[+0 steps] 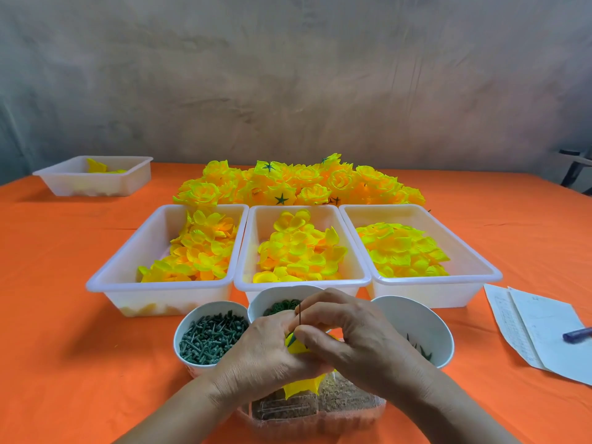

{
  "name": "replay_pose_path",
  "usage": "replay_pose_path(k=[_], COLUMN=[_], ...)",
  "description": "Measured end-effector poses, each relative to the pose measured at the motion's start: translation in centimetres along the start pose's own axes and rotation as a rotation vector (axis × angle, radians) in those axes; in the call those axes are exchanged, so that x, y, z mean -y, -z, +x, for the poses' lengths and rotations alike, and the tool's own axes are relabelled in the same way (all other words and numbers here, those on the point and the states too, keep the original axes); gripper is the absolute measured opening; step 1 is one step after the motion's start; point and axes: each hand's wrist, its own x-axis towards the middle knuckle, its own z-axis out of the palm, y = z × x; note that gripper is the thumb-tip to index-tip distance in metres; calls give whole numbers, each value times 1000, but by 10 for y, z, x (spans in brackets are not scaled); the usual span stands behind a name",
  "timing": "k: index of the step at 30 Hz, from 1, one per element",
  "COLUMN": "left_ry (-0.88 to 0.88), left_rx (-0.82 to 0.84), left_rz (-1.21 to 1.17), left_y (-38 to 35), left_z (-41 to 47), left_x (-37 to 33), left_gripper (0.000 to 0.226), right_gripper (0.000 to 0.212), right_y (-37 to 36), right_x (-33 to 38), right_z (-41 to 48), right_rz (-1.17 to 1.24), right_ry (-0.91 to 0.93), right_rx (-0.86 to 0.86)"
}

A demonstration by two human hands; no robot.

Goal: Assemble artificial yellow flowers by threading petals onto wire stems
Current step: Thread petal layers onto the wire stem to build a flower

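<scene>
The flower [303, 384] you are building sits between your two hands, low in the middle of the view, above a clear plastic box [315, 410]. Its bright yellow petals peek out between your palms and below them, and a thin dark wire stem [300, 314] stands straight up out of it. A small green piece [291, 338] shows at the foot of the wire.

Your left hand [262, 350] is curled round the petals, cupping them. Your right hand [349, 331] has thumb and forefinger bent in against the wire just above the petals, pinching it.

Three white bowls stand just beyond your hands: the left bowl [208, 304] holds dark green pegs, the middle bowl [278, 294] green rings, the right bowl [413, 322] a few green bits. Behind them are three white trays [153, 288] of loose yellow petals, side by side, then a heap of finished flowers [298, 184]. A smaller tray [93, 187] stands far left; papers [538, 331] and a blue pen [576, 334] lie at the right. An orange cloth [64, 315] covers the table, with a grey wall [288, 75] behind.
</scene>
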Motion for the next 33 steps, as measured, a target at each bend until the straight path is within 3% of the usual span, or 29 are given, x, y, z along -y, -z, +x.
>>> replay_pose_path(k=[5,7,10,13,16,28,33], left_ry=[38,42,48,-24,-73,-136,-150], left_rx=[178,172,88,-47,-114,-138,-83], left_rz=[80,47,1,-125,-73,132,206], left_y=[27,40,54,55,49,43,47], left_z=[0,-3,-7,-11,-12,-9,-5], left_x=[-6,-6,-7,-10,-13,-16,-17], left_gripper=[82,86,78,45,27,24,9], right_gripper=[9,13,20,22,14,8,11], right_y=[3,5,7,11,12,6,8], right_x=[-3,-4,-2,-4,-7,-1,4], right_z=[-2,-3,-4,-6,-7,-7,-3], right_rz=[70,77,115,158,151,-60,-148], right_ry=[-18,-33,-45,-88,-121,-113,-90], right_rx=[1,-4,-41,-100,-115,-45,-23])
